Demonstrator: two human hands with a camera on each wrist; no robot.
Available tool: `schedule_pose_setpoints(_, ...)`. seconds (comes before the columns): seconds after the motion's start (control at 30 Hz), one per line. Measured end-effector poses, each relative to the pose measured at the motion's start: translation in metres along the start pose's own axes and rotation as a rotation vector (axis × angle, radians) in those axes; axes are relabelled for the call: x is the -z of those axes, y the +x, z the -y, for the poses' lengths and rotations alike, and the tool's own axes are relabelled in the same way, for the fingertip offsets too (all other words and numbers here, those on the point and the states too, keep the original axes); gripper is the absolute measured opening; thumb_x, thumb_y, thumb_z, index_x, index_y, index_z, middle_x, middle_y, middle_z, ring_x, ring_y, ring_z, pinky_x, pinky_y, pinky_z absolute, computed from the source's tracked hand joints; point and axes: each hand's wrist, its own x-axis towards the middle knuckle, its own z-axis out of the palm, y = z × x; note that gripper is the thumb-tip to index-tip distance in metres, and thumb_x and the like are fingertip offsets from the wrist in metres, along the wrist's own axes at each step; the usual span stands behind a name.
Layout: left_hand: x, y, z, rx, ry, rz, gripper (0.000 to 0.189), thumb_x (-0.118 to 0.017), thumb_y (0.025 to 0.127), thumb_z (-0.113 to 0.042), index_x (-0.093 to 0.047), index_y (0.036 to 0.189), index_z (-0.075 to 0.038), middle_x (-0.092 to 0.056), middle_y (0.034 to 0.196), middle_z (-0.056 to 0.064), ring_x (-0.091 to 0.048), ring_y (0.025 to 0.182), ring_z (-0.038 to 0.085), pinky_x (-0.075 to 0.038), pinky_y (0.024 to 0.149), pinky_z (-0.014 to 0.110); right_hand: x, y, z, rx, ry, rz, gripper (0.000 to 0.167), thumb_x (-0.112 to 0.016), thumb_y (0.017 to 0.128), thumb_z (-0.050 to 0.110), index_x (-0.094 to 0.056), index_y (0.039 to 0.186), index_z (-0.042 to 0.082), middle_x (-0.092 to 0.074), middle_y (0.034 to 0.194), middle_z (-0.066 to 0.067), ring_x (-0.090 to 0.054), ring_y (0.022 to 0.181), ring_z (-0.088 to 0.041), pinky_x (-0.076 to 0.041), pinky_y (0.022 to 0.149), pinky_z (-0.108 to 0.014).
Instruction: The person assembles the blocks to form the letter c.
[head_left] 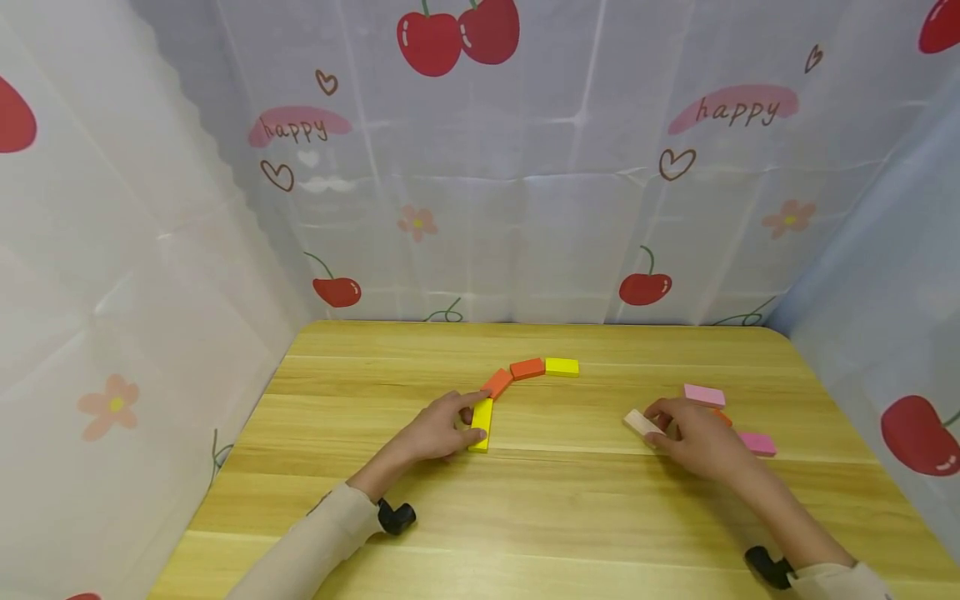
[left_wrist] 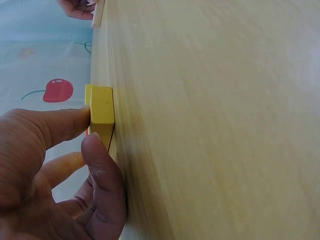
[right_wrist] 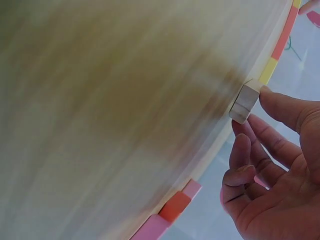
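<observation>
My left hand point(head_left: 438, 427) holds a yellow block point(head_left: 482, 425) flat on the table, with the thumb near its closer end and the index finger at its far end. That block begins a curved row: an orange block point(head_left: 498, 382), another orange block point(head_left: 527, 368), then a second yellow block point(head_left: 562, 367) at the right end. Off to the right of the row, my right hand point(head_left: 697, 435) pinches a plain wooden block point(head_left: 640, 422) between thumb and fingers. In the right wrist view this wooden block point(right_wrist: 245, 101) is close over the tabletop.
Beside and behind the right hand lie a pink block point(head_left: 703, 395), a partly hidden orange block point(head_left: 722, 417) and another pink block point(head_left: 759, 443). The wooden table point(head_left: 525, 533) ends at a cherry-patterned curtain point(head_left: 525, 242), which also hangs on both sides.
</observation>
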Motion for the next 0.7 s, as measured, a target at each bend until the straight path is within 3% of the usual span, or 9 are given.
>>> schedule_pose_setpoints(0.5,0.000,-0.001,0.000,-0.005,0.005,0.000,0.070,-0.074,0.103,-0.024,-0.044,0.166,-0.020,-0.054,0.113,0.011,-0.047,0.051,0.013,-0.048,0.048,0.025,-0.006,-0.002,0.024,-0.020,-0.044,0.048,0.034,-0.082,0.096,0.028,-0.074,0.124,0.010,-0.075,0.104,0.001,-0.061,0.083,-0.009,-0.051,0.069,-0.028)
schedule_pose_setpoints(0.7,0.000,0.000,0.000,-0.001,0.010,0.000,0.070,-0.074,0.103,-0.024,-0.045,0.166,-0.021,-0.054,0.113,0.011,-0.048,0.051,0.013,-0.049,0.049,0.025,-0.012,-0.001,0.030,0.009,-0.067,0.041,0.027,-0.082,0.096,0.027,-0.074,0.117,0.013,-0.074,0.099,0.004,-0.060,0.082,-0.008,-0.052,0.072,-0.029)
